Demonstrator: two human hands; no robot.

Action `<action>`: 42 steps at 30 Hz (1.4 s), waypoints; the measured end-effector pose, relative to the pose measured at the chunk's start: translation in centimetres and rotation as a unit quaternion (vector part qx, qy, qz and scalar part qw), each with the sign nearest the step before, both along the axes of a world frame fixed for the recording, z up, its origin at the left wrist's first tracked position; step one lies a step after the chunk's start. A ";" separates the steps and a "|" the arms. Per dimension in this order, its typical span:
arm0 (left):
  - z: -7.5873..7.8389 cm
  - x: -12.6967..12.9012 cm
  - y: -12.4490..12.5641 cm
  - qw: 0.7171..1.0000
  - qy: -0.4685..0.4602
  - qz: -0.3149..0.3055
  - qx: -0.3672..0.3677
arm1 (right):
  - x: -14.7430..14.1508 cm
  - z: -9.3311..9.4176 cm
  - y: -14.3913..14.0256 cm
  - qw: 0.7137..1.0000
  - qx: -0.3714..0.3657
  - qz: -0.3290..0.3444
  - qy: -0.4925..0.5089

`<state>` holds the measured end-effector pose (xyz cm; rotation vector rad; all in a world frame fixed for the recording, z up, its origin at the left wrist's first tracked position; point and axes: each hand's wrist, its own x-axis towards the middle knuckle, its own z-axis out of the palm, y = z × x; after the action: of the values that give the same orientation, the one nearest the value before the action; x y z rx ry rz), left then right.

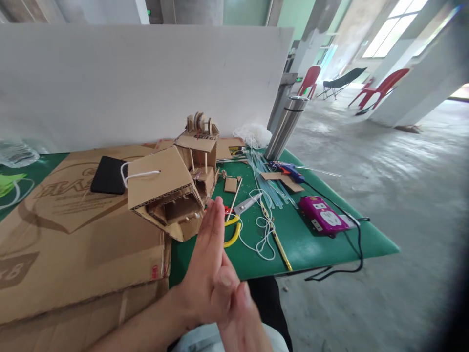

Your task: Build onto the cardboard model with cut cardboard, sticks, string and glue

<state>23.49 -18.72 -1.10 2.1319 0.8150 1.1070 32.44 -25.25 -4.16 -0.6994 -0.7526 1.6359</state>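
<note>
My left hand (203, 278) is raised over the near edge of the table with its fingers straight and pointing away from me. My right hand (242, 318) is pressed against its palm side, flat as far as it shows; its fingers are largely hidden. No object shows between the two hands. Just beyond the fingertips lie scissors (232, 234) with yellow handles, partly covered by my left hand. To the left of them a cardboard model (161, 176) with an open-fronted box stands on the table, and a white cord (141, 173) runs through its top.
A green table (234, 264) carries a cardboard sheet (91, 259), a black tablet-like slab (108, 175), loose white string (266, 232), a pencil (282, 249), clear glue sticks (269, 188), a blue glue gun (291, 171), a purple power strip (324, 215) and a steel flask (286, 129). A white panel (146, 83) stands behind.
</note>
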 end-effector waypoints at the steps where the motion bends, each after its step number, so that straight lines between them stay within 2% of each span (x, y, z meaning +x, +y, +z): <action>1: -0.5 0.0 -0.1 0.999 0.025 0.008 0.026 | 0.3 0.4 0.5 1.000 -0.012 0.009 0.021; 3: -1.5 0.3 -0.6 0.996 0.072 0.019 0.054 | 0.8 1.1 1.7 0.998 -0.023 0.008 0.050; 6: -3.0 0.9 -1.8 0.990 0.113 -0.001 0.086 | 1.7 2.0 3.1 0.997 -0.021 -0.036 0.063; 9: -4.2 1.0 -2.6 0.979 0.150 -0.026 0.135 | 2.6 2.6 4.0 0.993 -0.058 -0.053 0.091; 11: -4.6 0.6 -2.9 0.968 0.190 -0.036 0.163 | 3.3 2.9 4.3 0.990 -0.077 -0.042 0.111; 14: -4.7 -0.4 -3.0 0.953 0.235 -0.034 0.188 | 4.1 3.3 4.5 0.990 -0.064 -0.015 0.126; 24: -3.5 -1.9 -2.9 0.929 0.240 0.009 0.280 | 4.8 3.4 5.0 0.987 -0.031 -0.001 0.156; 29: -2.2 -2.5 -2.6 0.931 0.242 0.015 0.273 | 5.0 3.7 5.0 0.985 -0.028 0.004 0.172; 34: -0.7 -2.5 -1.4 0.951 0.187 0.103 0.224 | 5.0 3.2 4.8 0.983 -0.050 0.020 0.173; 38: 0.5 -2.1 -0.1 0.943 0.181 0.149 0.237 | 4.6 2.9 4.5 0.984 -0.070 0.034 0.163; 42: 1.3 -2.0 0.7 0.934 0.195 0.141 0.263 | 4.5 2.9 4.3 0.980 -0.072 0.051 0.178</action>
<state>21.50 -18.03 0.19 2.8142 1.1300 1.1535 36.90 -20.95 -1.25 -0.4544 -0.4191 1.8581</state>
